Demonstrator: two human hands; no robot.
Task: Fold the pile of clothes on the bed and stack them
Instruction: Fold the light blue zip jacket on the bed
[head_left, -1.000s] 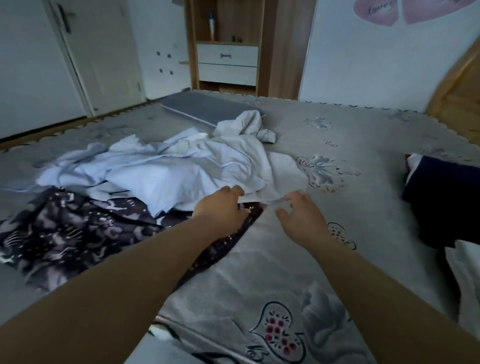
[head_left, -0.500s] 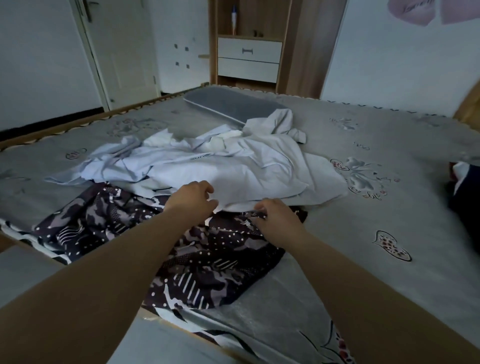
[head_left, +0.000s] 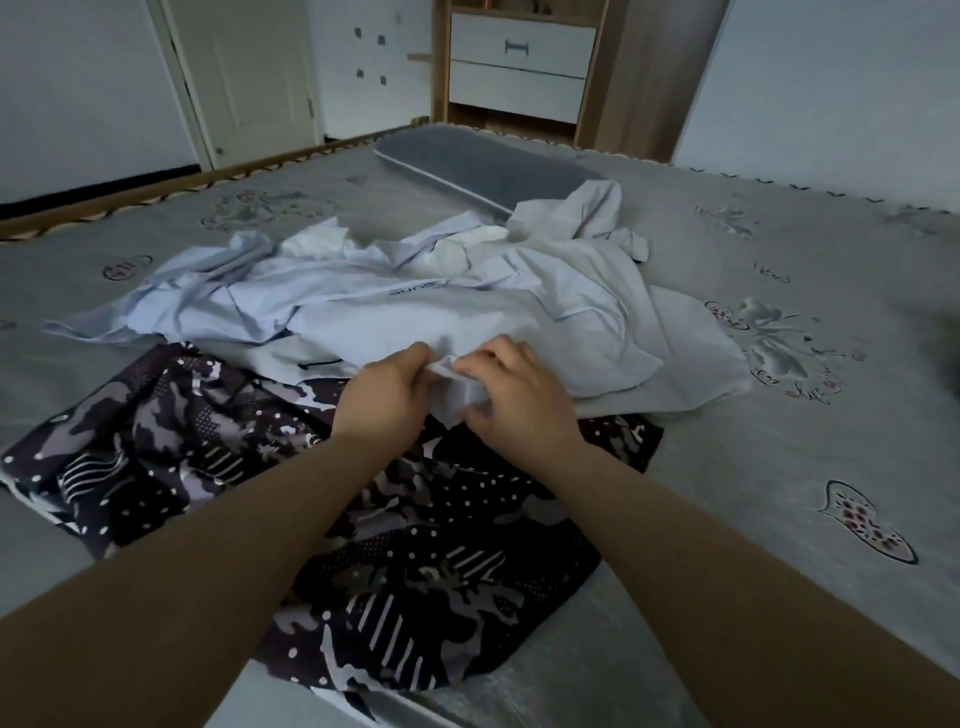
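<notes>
While nothing on it has yet been folded, the wide grey quilted bed cover with embroidered hearts and butterflies (head_left: 779, 467) carries the whole job: a loose heap of clothes spread from its centre toward 9 o'clock. Nearest the person, running from the middle of the view down to 6 o'clock, lies a dark camouflage-and-dot patterned garment (head_left: 415, 545), flat and thin, its near edge spilling over the mattress side. Beyond it, toward 12 o'clock, sits the crumpled pile of pale blue and white shirts (head_left: 415, 291), overlapping one another and resting partly on the dark piece. A flat grey rectangular cushion (head_left: 483, 166) lies past the pile at 12 o'clock.

At the pile's near hem, the left hand (head_left: 384, 400) and the right hand (head_left: 519, 400) sit close together, each pinching a small fold of the white fabric between thumb and curled fingers.

The cloth looks light, limp and wrinkle-prone, likely to drag neighbouring shirts along if tugged. A hold at hem corners or shoulder seams, hands spread apart, would probably lift one garment free and let it hang straight.
</notes>
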